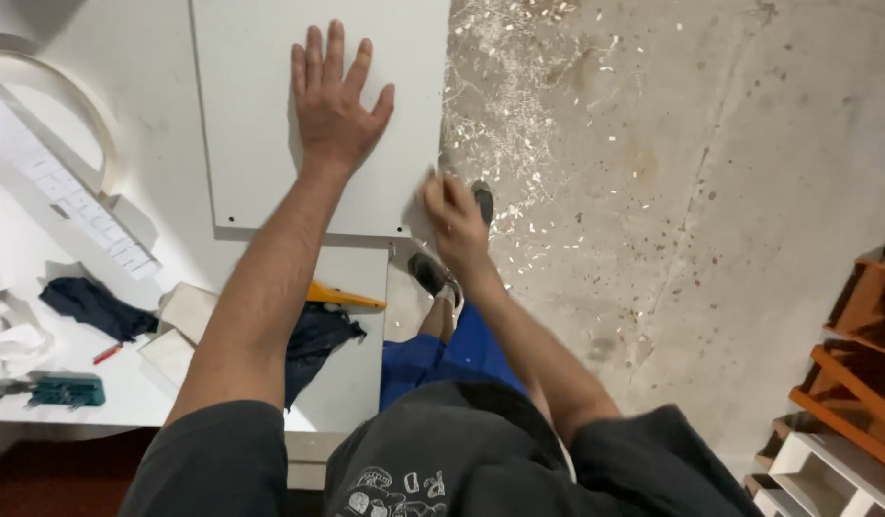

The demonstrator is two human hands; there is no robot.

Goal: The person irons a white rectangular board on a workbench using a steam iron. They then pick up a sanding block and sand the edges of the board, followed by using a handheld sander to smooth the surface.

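The flat white rectangular board (270, 105) lies on the white worktable (347, 383), its right edge flush with the table's. It could slide under one-sided pressure. The left hand (335, 101) presses flat on it, fingers spread, holding nothing. The right hand (454, 222) curls around a small pale pad (425, 201) at the board's lower right corner.

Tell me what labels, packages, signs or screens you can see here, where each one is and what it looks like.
Long white strip with a printed grid of small grey marks, lying diagonally on the white worktop, left of the left hand.
Print on the dark shirt, bottom centre: white cartoon-style drawing.
No packages, signs or screens show.
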